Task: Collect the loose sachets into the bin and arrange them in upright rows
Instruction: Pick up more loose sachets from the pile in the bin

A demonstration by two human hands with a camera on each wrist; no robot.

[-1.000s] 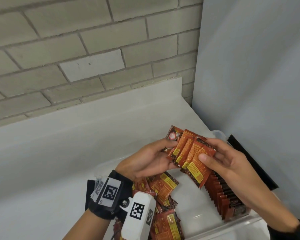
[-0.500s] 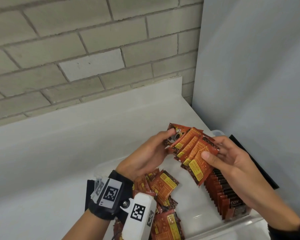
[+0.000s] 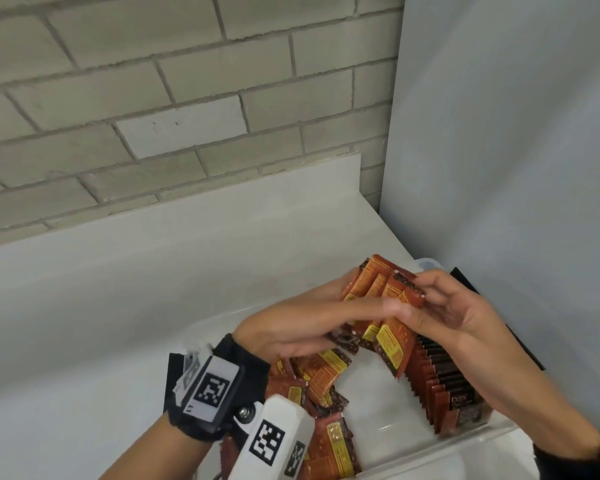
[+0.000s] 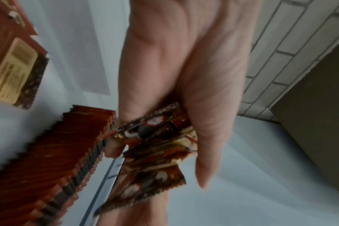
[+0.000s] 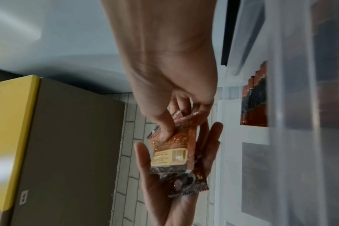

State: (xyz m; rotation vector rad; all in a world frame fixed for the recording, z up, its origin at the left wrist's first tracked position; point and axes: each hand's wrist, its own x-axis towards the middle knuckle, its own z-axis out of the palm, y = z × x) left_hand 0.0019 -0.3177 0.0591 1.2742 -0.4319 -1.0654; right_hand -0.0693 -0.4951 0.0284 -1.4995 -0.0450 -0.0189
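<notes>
Both hands hold one bunch of red-brown sachets above a clear plastic bin. My left hand cups the bunch from the left, its thumb lying across the front. My right hand pinches the bunch's top right edge, thumb on the front. In the left wrist view the bunch shows its printed faces. In the right wrist view the thumb presses a sachet. An upright row of sachets stands along the bin's right wall. A loose pile lies at its left end.
The bin sits on a white counter in a corner, with a brick wall behind and a pale panel to the right. A black strip lies beside the bin. A brown and yellow box shows in the right wrist view.
The fanned sachets have been drawn closer into a tighter bunch. My left thumb has slid across its front, and my right fingers have shifted up to its top edge.
</notes>
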